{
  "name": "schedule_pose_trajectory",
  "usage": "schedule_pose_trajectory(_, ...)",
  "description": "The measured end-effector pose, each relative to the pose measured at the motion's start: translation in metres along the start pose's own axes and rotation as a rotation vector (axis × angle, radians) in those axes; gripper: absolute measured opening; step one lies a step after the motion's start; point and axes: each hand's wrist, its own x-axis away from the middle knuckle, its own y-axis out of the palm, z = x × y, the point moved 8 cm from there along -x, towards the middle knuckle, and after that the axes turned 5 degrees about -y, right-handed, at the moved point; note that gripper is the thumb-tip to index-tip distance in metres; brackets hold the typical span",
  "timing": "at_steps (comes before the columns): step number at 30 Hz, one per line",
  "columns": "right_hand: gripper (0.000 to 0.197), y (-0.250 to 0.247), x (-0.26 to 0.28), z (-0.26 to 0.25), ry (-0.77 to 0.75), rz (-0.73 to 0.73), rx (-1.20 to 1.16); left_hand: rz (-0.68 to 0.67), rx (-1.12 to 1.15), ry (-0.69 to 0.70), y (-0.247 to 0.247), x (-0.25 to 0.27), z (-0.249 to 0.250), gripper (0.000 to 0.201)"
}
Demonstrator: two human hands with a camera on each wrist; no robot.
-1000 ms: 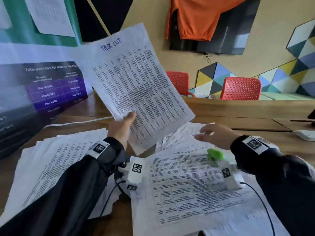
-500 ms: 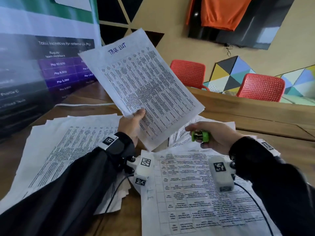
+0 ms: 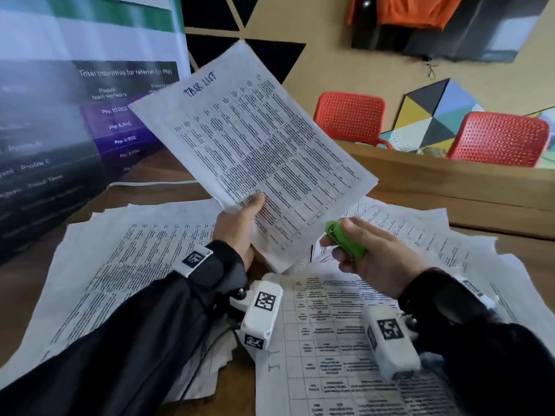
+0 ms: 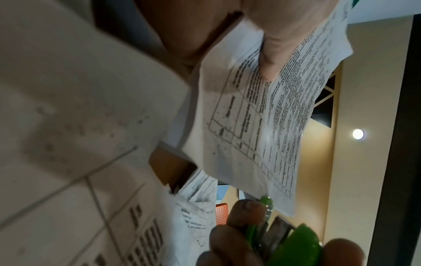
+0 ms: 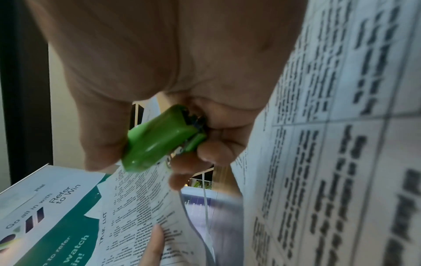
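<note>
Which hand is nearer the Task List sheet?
Left. The left hand pinches the Task List sheet at its lower edge; the right hand holds the green stapler beside its corner.

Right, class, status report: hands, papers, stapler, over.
Left hand pinches task-list papers, raised. Right hand grips green stapler near their corner. Nothing between.

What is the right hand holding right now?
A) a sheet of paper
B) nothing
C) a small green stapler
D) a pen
C: the fingers of the right hand are curled round a small green stapler. The raised TASK LIST sheet is held by the left hand.
</note>
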Motion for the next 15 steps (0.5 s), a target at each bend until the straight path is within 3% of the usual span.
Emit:
schedule_pose_trajectory(7, 0.095, -0.003, 0.002, -0.001, -0.049, 0.065, 0.129, 0.034, -0.032, 0.074, 0.002, 0.012, 0.009, 0.041)
schedule_pose_trajectory(11, 0.088, 0.001, 0.002, 0.000, -0.068, 0.106, 0.191, -0.020, -0.102, 0.088, 0.012, 0.019, 0.009, 0.063)
schedule_pose_trajectory(15, 0.090, -0.001, 0.002, -0.003, -0.109, 0.169, 0.203, -0.061, -0.167, 0.131, 0.017, 0.023, 0.012, 0.068)
